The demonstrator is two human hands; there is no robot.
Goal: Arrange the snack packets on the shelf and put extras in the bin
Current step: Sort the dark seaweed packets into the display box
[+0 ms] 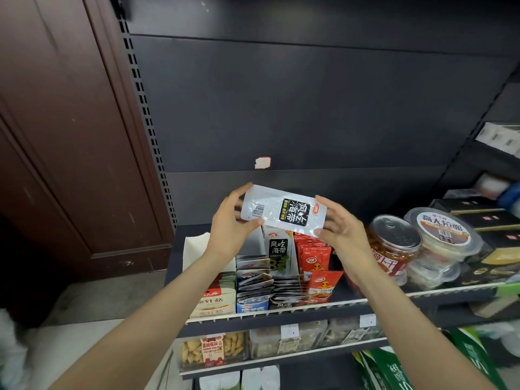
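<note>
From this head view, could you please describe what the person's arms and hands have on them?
Both forearms are bare as far as the frame shows, with no sleeve in view. The left hand and right hand wear no gloves, and no rings, watch or bracelet are visible.

Green bags cut off at bottom edge, far-right shelf goods blurred

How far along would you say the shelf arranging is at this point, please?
Mid-job. Done: rows of silver packets and red packets already stand filed in display boxes on the shelf. In hand: the left hand and right hand hold one silver snack packet above those rows. Left: placing it; no bin is in view, so extras cannot be judged.
</note>
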